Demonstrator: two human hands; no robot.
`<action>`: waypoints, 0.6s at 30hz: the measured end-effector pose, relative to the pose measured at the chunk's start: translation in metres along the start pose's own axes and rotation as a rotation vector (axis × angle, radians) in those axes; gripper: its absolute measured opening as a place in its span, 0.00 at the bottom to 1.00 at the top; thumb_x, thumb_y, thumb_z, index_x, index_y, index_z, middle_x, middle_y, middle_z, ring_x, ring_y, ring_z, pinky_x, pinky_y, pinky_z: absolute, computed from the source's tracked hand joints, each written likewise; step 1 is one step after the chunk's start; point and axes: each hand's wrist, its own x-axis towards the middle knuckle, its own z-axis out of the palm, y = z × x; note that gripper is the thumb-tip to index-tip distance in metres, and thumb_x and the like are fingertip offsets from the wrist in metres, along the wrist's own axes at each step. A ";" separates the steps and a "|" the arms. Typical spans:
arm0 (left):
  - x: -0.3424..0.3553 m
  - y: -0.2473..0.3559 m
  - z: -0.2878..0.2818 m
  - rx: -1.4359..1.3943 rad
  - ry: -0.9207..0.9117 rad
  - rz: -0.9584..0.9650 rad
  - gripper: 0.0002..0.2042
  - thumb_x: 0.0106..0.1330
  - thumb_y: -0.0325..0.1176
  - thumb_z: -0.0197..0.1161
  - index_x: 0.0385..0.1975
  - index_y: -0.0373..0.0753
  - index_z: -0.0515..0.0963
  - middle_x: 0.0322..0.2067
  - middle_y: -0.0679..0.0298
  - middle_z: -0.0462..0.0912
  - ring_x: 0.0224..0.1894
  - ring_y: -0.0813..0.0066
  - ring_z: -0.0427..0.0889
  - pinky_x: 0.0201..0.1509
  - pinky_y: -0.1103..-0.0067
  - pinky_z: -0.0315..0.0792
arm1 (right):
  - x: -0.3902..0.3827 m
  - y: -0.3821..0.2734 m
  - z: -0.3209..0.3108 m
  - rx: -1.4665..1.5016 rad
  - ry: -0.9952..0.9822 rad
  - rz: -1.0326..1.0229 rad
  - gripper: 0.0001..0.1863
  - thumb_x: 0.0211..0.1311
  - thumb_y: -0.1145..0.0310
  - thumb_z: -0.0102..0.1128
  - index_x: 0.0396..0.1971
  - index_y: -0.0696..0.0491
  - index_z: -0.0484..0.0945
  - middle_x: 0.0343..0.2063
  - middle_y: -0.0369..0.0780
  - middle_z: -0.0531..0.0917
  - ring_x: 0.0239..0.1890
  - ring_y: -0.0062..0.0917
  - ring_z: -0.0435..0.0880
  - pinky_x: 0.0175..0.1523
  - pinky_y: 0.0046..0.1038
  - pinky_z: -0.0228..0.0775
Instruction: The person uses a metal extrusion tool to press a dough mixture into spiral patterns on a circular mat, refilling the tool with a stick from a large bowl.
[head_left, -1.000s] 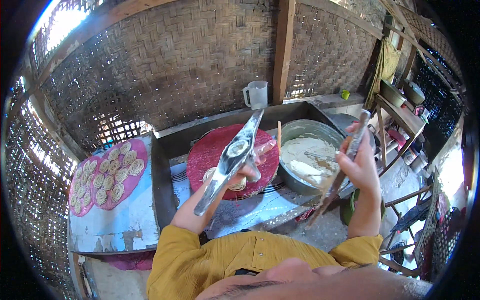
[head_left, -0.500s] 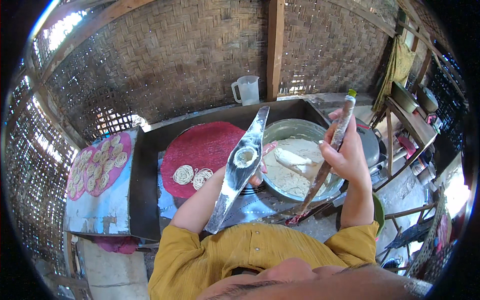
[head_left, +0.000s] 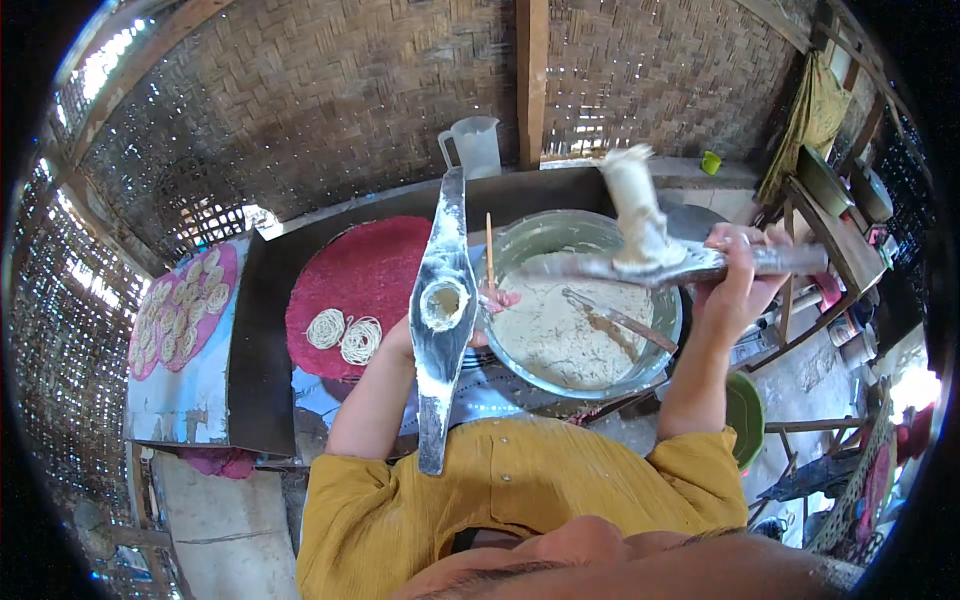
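My left hand is closed round a wooden press body, long and flour-dusted with a round hole in its middle. The press body hides most of that hand. A thin wooden stick rises beside its fingers; whether they hold it I cannot tell. In my right hand is a wooden plunger, its long handle roughly level and its dough-coated cylinder pointing up. Below it, a large metal basin holds pale floury dough. A flat, narrow tool lies across the dough.
Two noodle coils lie on a round red mat at left. Farther left, pink sheets carry several coils. A clear plastic jug stands behind. A green bucket and wooden rack are at right.
The plunger has swung round: its steep handle is now about level, and its cylinder has lifted from over the dough to point upward. The press body has turned more upright.
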 end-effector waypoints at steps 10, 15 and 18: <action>0.027 0.049 0.025 -0.124 0.716 0.512 0.18 0.45 0.26 0.65 0.36 0.43 0.67 0.41 0.62 0.66 0.52 0.52 0.67 0.47 0.66 0.71 | -0.080 0.112 -0.014 0.130 -0.496 0.566 0.22 0.53 0.67 0.55 0.47 0.53 0.61 0.48 0.45 0.68 0.51 0.34 0.68 0.55 0.33 0.59; -0.017 0.062 0.016 0.209 0.923 0.387 0.19 0.51 0.41 0.63 0.40 0.44 0.66 0.42 0.62 0.66 0.48 0.56 0.71 0.44 0.70 0.73 | -0.092 0.177 -0.107 -1.359 -1.214 0.299 0.25 0.47 0.68 0.57 0.47 0.56 0.63 0.44 0.50 0.71 0.47 0.38 0.71 0.50 0.33 0.63; -0.028 0.080 0.022 0.324 0.971 0.240 0.28 0.50 0.50 0.63 0.46 0.41 0.63 0.42 0.61 0.65 0.46 0.62 0.72 0.43 0.72 0.73 | -0.079 0.170 -0.130 -1.329 -1.182 0.542 0.18 0.47 0.72 0.53 0.42 0.55 0.68 0.40 0.49 0.73 0.40 0.42 0.74 0.44 0.36 0.67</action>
